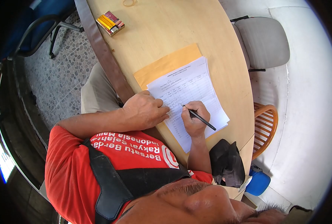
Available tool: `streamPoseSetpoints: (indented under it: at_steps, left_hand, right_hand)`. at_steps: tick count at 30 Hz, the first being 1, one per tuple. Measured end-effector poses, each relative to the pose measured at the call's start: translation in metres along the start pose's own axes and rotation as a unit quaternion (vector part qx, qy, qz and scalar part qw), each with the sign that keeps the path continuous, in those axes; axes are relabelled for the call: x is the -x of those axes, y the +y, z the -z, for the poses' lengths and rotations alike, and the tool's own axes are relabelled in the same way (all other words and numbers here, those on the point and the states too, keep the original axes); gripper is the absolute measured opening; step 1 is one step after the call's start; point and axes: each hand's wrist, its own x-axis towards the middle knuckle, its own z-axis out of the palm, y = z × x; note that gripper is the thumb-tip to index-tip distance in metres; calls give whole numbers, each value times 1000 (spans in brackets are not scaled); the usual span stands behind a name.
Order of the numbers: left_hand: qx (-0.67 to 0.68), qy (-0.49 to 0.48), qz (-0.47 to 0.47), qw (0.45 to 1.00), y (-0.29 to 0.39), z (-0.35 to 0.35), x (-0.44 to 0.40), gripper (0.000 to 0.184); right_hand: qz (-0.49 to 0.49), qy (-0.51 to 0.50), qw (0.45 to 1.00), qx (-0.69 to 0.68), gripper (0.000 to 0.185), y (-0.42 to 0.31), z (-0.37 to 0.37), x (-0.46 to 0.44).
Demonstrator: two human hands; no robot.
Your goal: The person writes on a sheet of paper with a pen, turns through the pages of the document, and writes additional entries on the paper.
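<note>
Around the pen (202, 120), right fingers (194, 106) bent

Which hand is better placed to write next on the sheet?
Probably the right hand: it holds the pen, tip at the sheet. The left hand rests along its edge, no pen visible.

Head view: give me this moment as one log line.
left hand: resting on sheets | right hand: black pen, point at top sheet | yellow envelope: under sheets

My workplace is an office-type room. Indicators: printed form sheets (201, 91) and a yellow-brown envelope (166, 63) on my table (225, 52); a grey padded chair (263, 43) beside the table's curved edge; a blue chair (20, 28) beside its brown-trimmed edge.
</note>
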Motion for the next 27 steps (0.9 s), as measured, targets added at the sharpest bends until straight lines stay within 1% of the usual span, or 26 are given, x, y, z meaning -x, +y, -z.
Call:
streamPoseSetpoints:
  at_steps: [14,17,27]
  left_hand:
    - [3,-4,2,1000,0,0,0,23]
    - [1,-2,1,1000,0,0,0,22]
    - [1,-6,3,1000,0,1,0,23]
  right_hand:
    - [-3,-9,1000,6,16,0,1,-1]
    - [11,-1,1000,13,15,-1,0,-2]
    - [-8,-2,1000,17,15,-1,0,0]
